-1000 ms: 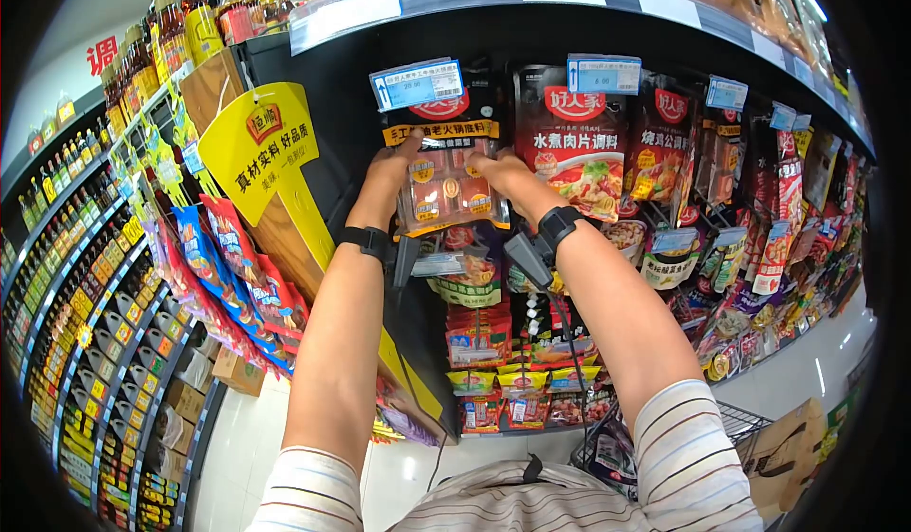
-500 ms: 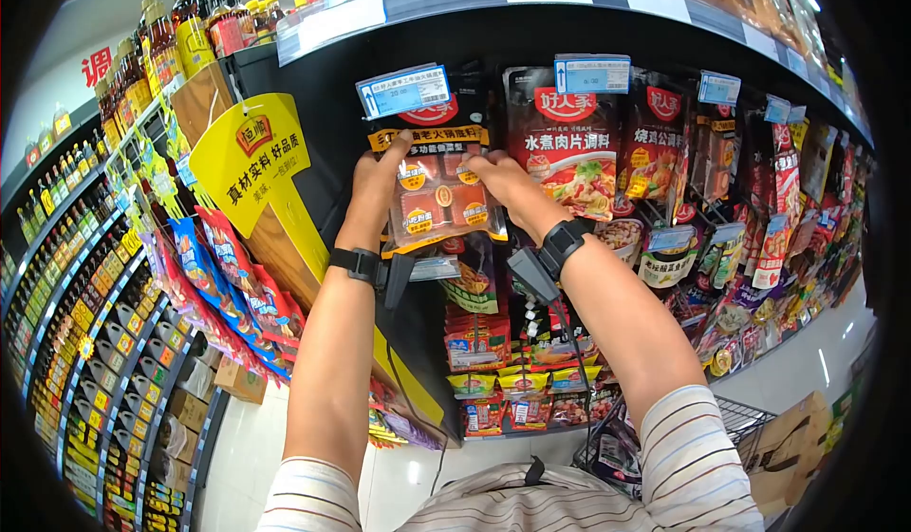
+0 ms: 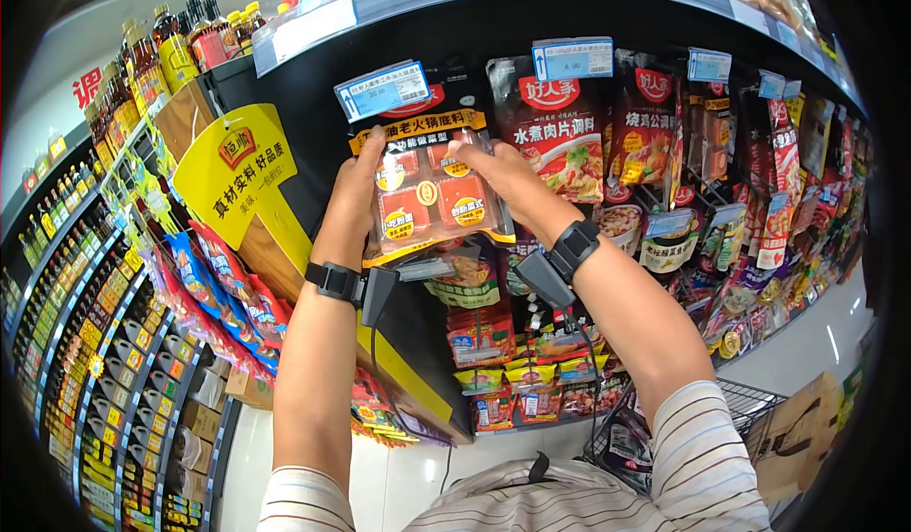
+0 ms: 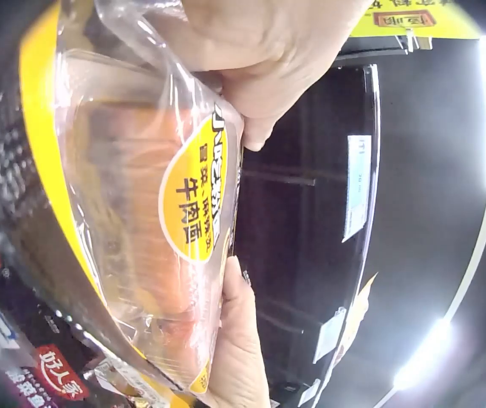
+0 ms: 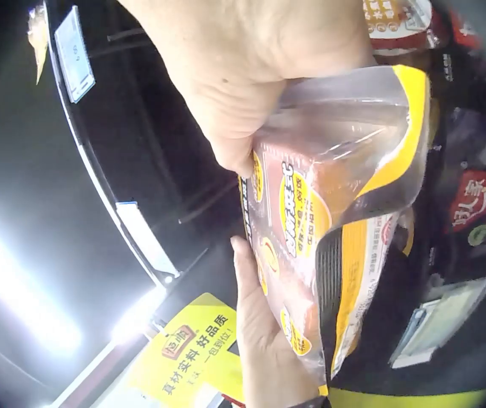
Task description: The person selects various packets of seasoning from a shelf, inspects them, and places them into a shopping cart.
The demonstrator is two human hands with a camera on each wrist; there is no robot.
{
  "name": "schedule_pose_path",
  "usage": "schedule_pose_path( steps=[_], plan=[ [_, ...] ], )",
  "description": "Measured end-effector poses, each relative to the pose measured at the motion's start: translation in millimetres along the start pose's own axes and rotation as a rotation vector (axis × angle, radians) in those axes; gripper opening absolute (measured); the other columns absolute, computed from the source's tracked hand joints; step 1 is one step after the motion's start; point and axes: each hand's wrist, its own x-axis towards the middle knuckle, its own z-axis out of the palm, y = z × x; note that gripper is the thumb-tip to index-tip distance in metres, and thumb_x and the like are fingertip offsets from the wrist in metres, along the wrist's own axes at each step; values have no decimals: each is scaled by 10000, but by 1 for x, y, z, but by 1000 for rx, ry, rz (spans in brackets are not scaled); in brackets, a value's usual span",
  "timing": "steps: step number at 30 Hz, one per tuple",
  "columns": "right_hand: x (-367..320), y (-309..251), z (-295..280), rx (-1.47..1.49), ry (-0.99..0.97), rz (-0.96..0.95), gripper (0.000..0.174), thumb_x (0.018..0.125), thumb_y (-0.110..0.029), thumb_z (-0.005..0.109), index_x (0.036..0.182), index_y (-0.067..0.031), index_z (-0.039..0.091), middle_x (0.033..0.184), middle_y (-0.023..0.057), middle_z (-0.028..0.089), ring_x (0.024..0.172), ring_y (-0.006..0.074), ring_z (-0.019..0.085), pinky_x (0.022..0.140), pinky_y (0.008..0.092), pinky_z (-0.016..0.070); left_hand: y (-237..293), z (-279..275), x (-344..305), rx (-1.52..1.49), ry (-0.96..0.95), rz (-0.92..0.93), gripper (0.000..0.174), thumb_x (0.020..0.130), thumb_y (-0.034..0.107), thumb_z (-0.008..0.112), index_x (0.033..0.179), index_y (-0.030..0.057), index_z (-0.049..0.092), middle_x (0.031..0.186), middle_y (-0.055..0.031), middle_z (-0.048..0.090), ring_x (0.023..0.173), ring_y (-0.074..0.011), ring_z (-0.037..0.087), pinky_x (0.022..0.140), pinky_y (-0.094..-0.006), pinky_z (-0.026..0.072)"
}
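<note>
Both hands hold one hot pot seasoning pack (image 3: 429, 200) in front of the hanging display. It has a yellow border and a clear window showing orange-red blocks with round yellow labels. My left hand (image 3: 356, 183) grips its left edge and my right hand (image 3: 495, 173) grips its upper right edge. In the left wrist view the pack (image 4: 132, 229) fills the frame, with the left hand (image 4: 251, 51) curled on its edge. The right wrist view shows the right hand (image 5: 243, 76) clasping the pack (image 5: 328, 221) from above and the left hand (image 5: 264, 340) on its far side.
More red sauce pouches (image 3: 560, 133) hang on pegs to the right and below, under blue price tags (image 3: 572, 59). A yellow sign (image 3: 237, 176) sticks out at the left, with bottles (image 3: 180, 43) on shelves beyond. A wire cart (image 3: 750, 409) stands at the lower right.
The pack has come away from the rack toward me and tilted face up. Both hands came down slightly with it, keeping their grip on its edges.
</note>
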Motion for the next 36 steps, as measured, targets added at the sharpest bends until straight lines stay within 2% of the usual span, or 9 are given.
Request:
schedule_pose_path(
  steps=[4,8,13,17,20,25,27,29,36],
  plan=[
    [-17,-8,7,97,-36,-76,619,878,-383,748,1229,66,507,1128,142,634,983,170,657,814,308,553,4,-1,-12,-30,-36,-21,601,965,510,619,1117,-72,617,1037,-174,711,894,-199,724,811,-314,585],
    [-27,-10,8,64,-20,-88,585,875,-338,757,1225,55,502,1118,136,634,982,164,659,815,305,558,2,-3,-21,-46,-55,-37,594,990,517,575,1159,-52,600,1081,-164,707,932,-195,720,839,-318,582],
    [-41,-13,8,113,-1,-92,523,885,-258,750,1251,37,521,1126,130,654,971,160,677,818,308,572,11,1,-44,-74,-173,-55,567,1015,492,540,1233,-31,563,1125,-144,702,987,-195,711,878,-330,575],
    [-52,-21,5,124,-44,-84,527,892,-266,744,1255,41,514,1122,117,661,963,149,679,827,299,568,23,1,-60,-46,-236,-69,522,1031,444,530,1256,-27,544,1148,-141,697,990,-198,714,885,-346,580],
    [-67,-30,8,140,-60,-143,547,859,-298,775,1179,63,516,1074,147,656,919,170,694,769,303,579,35,10,-79,-5,-180,-39,484,1030,412,544,1242,-22,549,1143,-141,698,978,-192,718,875,-349,587],
    [-91,-38,11,141,-46,-149,548,857,-290,783,1194,62,531,1094,141,656,947,167,692,796,301,577,32,14,-97,-43,-162,13,444,1018,381,568,1229,-10,564,1104,-124,702,949,-171,720,858,-310,589],
    [-103,-44,13,174,-59,-131,561,853,-295,787,1202,63,531,1102,143,655,959,165,690,803,299,577,26,-2,-94,58,-151,-5,449,1019,386,565,1232,-9,567,1106,-120,701,946,-171,719,851,-309,590],
    [-102,-46,11,181,-82,-115,569,850,-297,789,1207,64,530,1108,145,653,963,165,690,806,298,577,33,13,-108,-43,-175,14,462,1019,399,562,1237,-8,571,1120,-125,701,952,-173,719,832,-301,595],
    [-109,-56,13,165,-99,-159,623,841,-330,802,1225,71,519,1108,153,650,958,167,688,813,303,577,42,16,-116,-57,-217,65,496,1015,393,568,1283,-22,531,1147,-147,696,983,-189,722,860,-320,603]
  ],
)
